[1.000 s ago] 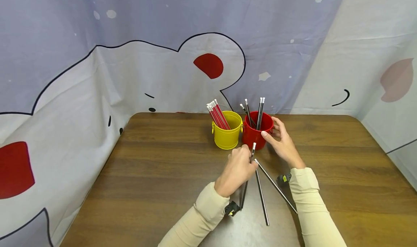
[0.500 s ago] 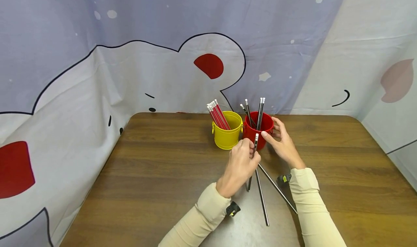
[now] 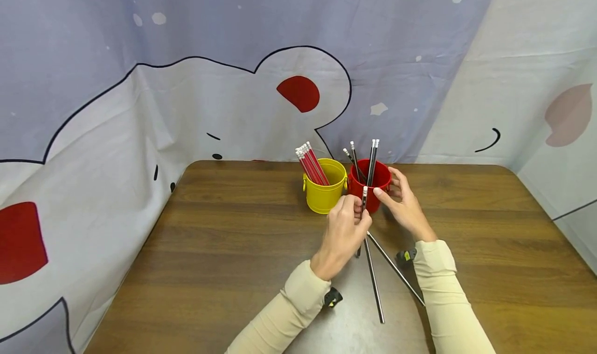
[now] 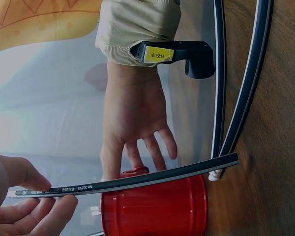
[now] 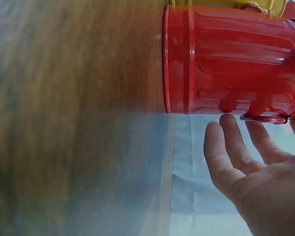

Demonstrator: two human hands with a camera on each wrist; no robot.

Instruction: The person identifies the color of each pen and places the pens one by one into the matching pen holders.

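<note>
My left hand (image 3: 342, 232) pinches a black pencil (image 4: 152, 180) near its white eraser end, between thumb and fingers. In the head view the pencil is steeply tilted, eraser up, in front of the red bucket (image 3: 374, 201). My right hand (image 3: 407, 209) is at the bucket's right side, thumb by the near rim. Its fingers (image 5: 268, 142) are loosely bent, with their tips right at the wall by the small handle. Several black pencils (image 3: 371, 165) stand in this bucket, erasers up. Two more black pencils (image 3: 374, 286) lie on the table, eraser ends together.
A yellow bucket (image 3: 322, 198) stands beside the red one, on its left. Several red pencils (image 3: 313, 166) lean in it. The wooden table (image 3: 233, 250) ends at a patterned cloth backdrop (image 3: 210, 110). Each wrist carries a small black camera (image 3: 332, 297).
My left hand has raised the black pencil from the table and carried it slightly away from me, towards the red bucket, its lower end now higher. My right hand has stayed beside the bucket.
</note>
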